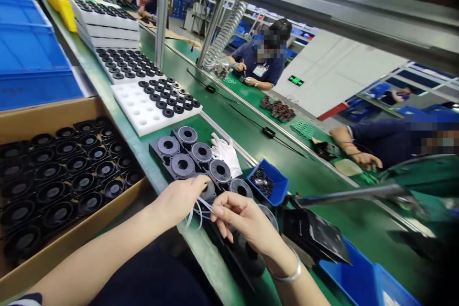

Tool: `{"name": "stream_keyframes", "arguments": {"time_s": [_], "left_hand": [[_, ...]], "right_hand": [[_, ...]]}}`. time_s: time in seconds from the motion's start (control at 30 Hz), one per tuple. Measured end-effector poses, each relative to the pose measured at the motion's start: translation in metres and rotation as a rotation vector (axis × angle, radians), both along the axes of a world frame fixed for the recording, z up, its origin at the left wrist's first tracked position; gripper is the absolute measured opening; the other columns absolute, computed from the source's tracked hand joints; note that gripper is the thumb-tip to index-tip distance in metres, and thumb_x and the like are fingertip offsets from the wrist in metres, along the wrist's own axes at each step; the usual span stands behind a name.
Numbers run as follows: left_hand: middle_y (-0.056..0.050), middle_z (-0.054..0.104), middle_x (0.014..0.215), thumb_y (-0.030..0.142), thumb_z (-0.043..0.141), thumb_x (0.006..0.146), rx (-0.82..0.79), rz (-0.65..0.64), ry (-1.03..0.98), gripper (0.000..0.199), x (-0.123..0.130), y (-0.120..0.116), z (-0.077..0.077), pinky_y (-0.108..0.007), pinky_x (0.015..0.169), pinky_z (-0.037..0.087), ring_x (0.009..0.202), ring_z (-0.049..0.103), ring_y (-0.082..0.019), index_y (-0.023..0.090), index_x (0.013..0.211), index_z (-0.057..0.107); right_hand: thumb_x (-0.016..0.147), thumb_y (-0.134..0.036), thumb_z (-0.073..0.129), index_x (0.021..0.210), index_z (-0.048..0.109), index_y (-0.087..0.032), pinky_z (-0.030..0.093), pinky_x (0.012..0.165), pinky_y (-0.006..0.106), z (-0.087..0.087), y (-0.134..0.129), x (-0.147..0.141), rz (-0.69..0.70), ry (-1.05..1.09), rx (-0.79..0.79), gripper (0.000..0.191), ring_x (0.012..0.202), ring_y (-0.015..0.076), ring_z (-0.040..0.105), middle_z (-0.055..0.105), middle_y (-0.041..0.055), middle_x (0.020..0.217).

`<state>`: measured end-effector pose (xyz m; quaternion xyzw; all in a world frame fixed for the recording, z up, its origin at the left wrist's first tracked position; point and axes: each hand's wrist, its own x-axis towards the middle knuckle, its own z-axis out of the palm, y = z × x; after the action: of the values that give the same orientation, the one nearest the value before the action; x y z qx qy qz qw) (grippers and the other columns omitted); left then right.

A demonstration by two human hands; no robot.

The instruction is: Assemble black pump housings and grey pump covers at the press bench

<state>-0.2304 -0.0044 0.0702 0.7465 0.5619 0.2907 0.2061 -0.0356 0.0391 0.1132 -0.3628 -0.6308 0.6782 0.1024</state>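
Both hands are close together above a row of black round speaker-like parts (pixel 182 166) standing in a dark holder on the green bench. My left hand (pixel 184 197) is closed on a thin whitish strip (pixel 196 215), which loops down below the fingers. In a pinch of thumb and forefinger, my right hand (pixel 247 220) grips the same strip a little to the right; its other fingers curl loosely. Whether the strip is cord or flat band cannot be made out. Just beyond the hands lie a white glove (pixel 226 154) and a blue bin (pixel 278 186) of small black pieces.
On the left stands a cardboard box (pixel 82 217) of black round frames, with blue crates (pixel 34 52) behind it. White foam trays (pixel 134 112) hold black rings. A black bag (pixel 317 234) and blue bins (pixel 351 272) lie right. Co-workers (pixel 260 60) sit across the bench.
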Motion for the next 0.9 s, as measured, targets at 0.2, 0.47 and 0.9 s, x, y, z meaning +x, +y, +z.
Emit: {"name": "stream_keyframes", "arguments": {"time_s": [0.2, 0.47, 0.9], "left_hand": [[-0.006, 0.073, 0.101, 0.031, 0.04, 0.101, -0.061, -0.076, -0.163, 0.034, -0.033, -0.014, -0.015, -0.027, 0.071, 0.058, 0.079, 0.071, -0.017, 0.018, 0.131, 0.05], [-0.015, 0.065, 0.124, 0.034, 0.037, 0.102, 0.077, 0.286, -1.004, 0.041, -0.07, -0.029, -0.057, -0.041, 0.098, 0.058, 0.11, 0.068, -0.022, 0.018, 0.137, 0.051], [-0.014, 0.043, 0.151, 0.015, 0.042, 0.096, 0.346, 0.261, 0.109, 0.048, -0.106, 0.008, -0.065, -0.047, 0.12, 0.038, 0.144, 0.036, -0.023, 0.014, 0.145, 0.039]], "right_hand": [[0.087, -0.047, 0.066, 0.077, 0.061, -0.017, 0.036, 0.051, 0.021, 0.007, 0.03, -0.04, 0.051, -0.041, 0.308, 0.033, 0.058, 0.0071, 0.045, 0.055, -0.001, 0.076], [0.086, -0.055, 0.062, 0.079, 0.058, -0.018, 0.032, 0.046, 0.021, -0.001, 0.081, -0.091, 0.106, -0.133, 0.292, 0.038, 0.047, 0.008, 0.044, 0.053, -0.0042, 0.056], [0.084, -0.055, 0.057, 0.073, 0.06, -0.018, 0.033, 0.048, 0.024, -0.042, 0.146, -0.168, 0.048, -0.205, 0.541, 0.038, 0.047, 0.0108, 0.044, 0.054, -0.0035, 0.052]]}}
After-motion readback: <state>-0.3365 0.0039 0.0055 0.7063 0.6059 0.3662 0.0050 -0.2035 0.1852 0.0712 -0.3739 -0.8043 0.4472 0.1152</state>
